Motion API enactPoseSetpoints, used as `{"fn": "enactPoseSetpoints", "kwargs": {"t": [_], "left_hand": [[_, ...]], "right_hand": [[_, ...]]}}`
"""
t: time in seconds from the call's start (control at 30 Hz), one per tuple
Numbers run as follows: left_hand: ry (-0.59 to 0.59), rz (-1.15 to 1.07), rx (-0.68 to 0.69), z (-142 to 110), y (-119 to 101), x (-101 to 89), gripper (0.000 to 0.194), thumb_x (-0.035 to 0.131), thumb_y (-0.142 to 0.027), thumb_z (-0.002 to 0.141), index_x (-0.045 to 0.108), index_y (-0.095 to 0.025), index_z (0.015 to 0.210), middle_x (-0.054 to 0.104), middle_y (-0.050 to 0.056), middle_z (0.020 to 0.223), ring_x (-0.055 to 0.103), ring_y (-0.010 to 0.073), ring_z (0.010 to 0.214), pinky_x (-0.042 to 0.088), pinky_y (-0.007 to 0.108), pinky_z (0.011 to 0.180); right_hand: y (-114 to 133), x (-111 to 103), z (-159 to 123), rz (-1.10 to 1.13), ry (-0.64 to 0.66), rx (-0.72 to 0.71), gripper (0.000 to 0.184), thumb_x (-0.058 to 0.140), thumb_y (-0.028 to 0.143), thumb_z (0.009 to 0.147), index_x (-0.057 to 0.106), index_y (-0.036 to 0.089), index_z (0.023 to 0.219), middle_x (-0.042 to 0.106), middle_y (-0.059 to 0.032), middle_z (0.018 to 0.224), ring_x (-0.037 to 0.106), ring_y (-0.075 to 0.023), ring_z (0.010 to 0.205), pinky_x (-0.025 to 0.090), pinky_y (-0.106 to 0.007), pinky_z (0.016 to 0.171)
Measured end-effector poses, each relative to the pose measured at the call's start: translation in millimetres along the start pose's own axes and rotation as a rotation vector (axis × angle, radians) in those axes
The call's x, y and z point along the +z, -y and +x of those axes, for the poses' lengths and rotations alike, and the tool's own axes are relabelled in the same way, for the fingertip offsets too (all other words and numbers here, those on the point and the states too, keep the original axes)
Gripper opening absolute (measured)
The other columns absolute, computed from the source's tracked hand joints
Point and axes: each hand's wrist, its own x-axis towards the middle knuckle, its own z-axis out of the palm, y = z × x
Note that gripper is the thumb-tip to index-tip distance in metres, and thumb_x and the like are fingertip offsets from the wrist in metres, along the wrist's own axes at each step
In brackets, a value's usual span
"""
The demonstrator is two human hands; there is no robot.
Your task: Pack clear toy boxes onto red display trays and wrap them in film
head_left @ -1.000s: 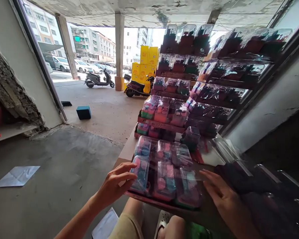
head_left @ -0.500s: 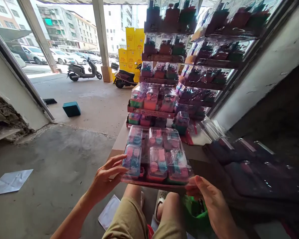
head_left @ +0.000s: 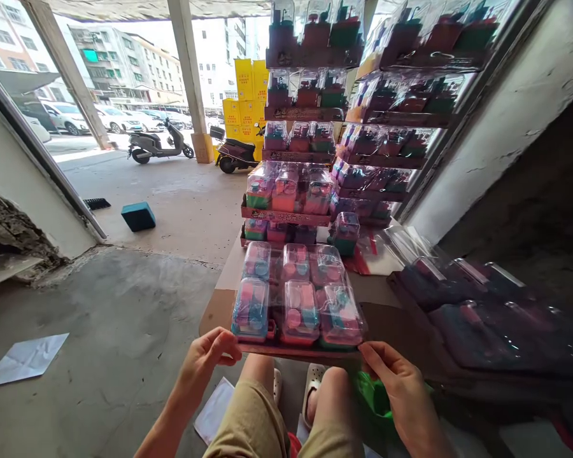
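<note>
Stacked trays [head_left: 286,217] stood on the desk [head_left: 218,307], with the wrapped tray [head_left: 296,350] of clear-lidded boxes [head_left: 300,312] nearest the person. The left hand [head_left: 205,359] and right hand [head_left: 403,388] had fingers pinching its near corners, film or rim unclear. Even, light tension seemed wisest, keeping the boxes level and the film untorn.

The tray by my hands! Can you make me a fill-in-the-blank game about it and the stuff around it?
1. The row nearest you on the tray has ____ clear-topped boxes.
2. Your left hand is at the tray's near left corner, and your right hand is at its near ____ corner.
3. The big cartons stacked behind the dark scooter are ____.
4. The bright plastic-looking thing below your right fingertips is ____.

Missing words: three; right; yellow; green.
</note>
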Motion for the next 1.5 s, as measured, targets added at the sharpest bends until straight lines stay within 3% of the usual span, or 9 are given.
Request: {"fn": "enactPoseSetpoints", "kwargs": {"t": [0.2,0.43,0.67,0.97,1.13,1.33,1.5], "left_hand": [[0.039,0.128,0.045,-1,-3,3.2,0.043,0.068,-0.056,0.063,0.065,-0.014,0.057,0.064,0.003,0.057,0.054,0.0118,0.058,0.044,0.021,0.059],[-0.076,0.085,0.017,-2,0,7.0,0.035,0.074,-0.05,0.057,0.069,-0.015,0.061,0.064,0.001,0.055,0.055,0.0114,0.055,0.045,0.021,0.056],[-0.149,0.053,0.052,0,12,3.6,0.031,0.076,-0.044,0.054,0.071,-0.015,0.063,0.066,0.002,0.056,0.058,0.0128,0.056,0.047,0.021,0.055],[-0.228,0.16,0.15,6,39,-0.8,0.034,0.073,-0.045,0.057,0.074,-0.014,0.072,0.07,0.004,0.062,0.061,0.0154,0.056,0.051,0.026,0.056],[-0.273,0.237,0.203,8,50,2.3,0.033,0.069,-0.045,0.062,0.072,-0.016,0.075,0.073,0.005,0.068,0.065,0.0175,0.06,0.053,0.027,0.06],[-0.362,0.433,0.323,1,54,7.3,0.025,0.064,-0.041,0.07,0.071,-0.018,0.078,0.074,0.004,0.072,0.068,0.0189,0.066,0.052,0.025,0.062],[-0.37,0.477,0.35,-1,62,7.5,0.023,0.061,-0.04,0.073,0.07,-0.019,0.074,0.073,0.003,0.069,0.066,0.0179,0.063,0.05,0.025,0.06]], "right_hand": [[-12,-2,-1,0.015,-0.001,0.008,0.045,0.075,0.061,0.047,0.067,0.018,0.059,0.053,0.0006,0.053,0.045,-0.012,0.054,0.039,-0.023,0.05],[-19,0,1,0.148,-0.053,0.096,0.051,0.081,0.052,0.038,0.069,0.019,0.075,0.064,-0.002,0.064,0.054,-0.0162,0.059,0.047,-0.027,0.053],[-29,1,3,0.133,-0.03,0.088,0.046,0.08,0.056,0.038,0.068,0.018,0.061,0.063,-0.0016,0.059,0.054,-0.0144,0.056,0.048,-0.026,0.056],[-43,5,6,0.159,-0.03,0.052,0.047,0.081,0.05,0.042,0.067,0.018,0.073,0.066,-0.0024,0.063,0.057,-0.017,0.056,0.047,-0.03,0.056],[-53,5,9,0.066,-0.028,-0.045,0.042,0.077,0.052,0.049,0.066,0.018,0.071,0.067,-0.0045,0.066,0.061,-0.021,0.063,0.048,-0.034,0.065],[-60,7,10,-0.088,-0.05,-0.134,0.043,0.068,0.058,0.057,0.066,0.018,0.07,0.066,-0.005,0.065,0.059,-0.0216,0.064,0.045,-0.034,0.064],[-65,7,11,-0.172,-0.144,-0.295,0.046,0.065,0.062,0.06,0.068,0.018,0.069,0.061,-0.0061,0.072,0.057,-0.0205,0.068,0.045,-0.033,0.062]]}}
